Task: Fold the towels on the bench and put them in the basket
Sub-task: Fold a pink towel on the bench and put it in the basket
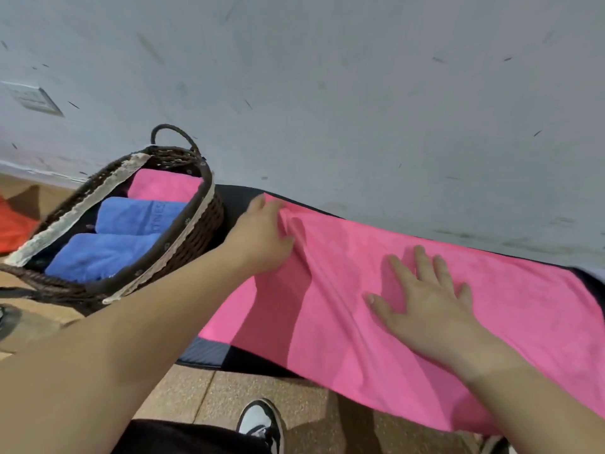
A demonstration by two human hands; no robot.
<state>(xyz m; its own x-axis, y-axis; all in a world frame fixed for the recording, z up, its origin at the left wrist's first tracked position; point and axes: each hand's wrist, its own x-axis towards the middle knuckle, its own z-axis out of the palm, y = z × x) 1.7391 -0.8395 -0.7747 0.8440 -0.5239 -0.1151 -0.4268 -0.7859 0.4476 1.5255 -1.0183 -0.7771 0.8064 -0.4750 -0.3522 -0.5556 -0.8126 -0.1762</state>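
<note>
A pink towel (491, 322) lies spread along the dark bench (209, 352), its near edge hanging over the front. My left hand (262, 237) pinches the towel's far left corner, bunching the cloth there. My right hand (425, 299) rests flat on the middle of the towel with fingers spread. A dark wicker basket (196, 231) with a pale lace trim stands at the bench's left end. Inside it lie two folded blue towels (108, 250) and a folded pink towel (163, 186).
A grey wall (360, 93) runs right behind the bench, with a wall socket (32, 98) at far left. Tan floor tiles (203, 394) lie below. My shoe (262, 424) is near the bench's front edge. Something orange (13, 221) sits left of the basket.
</note>
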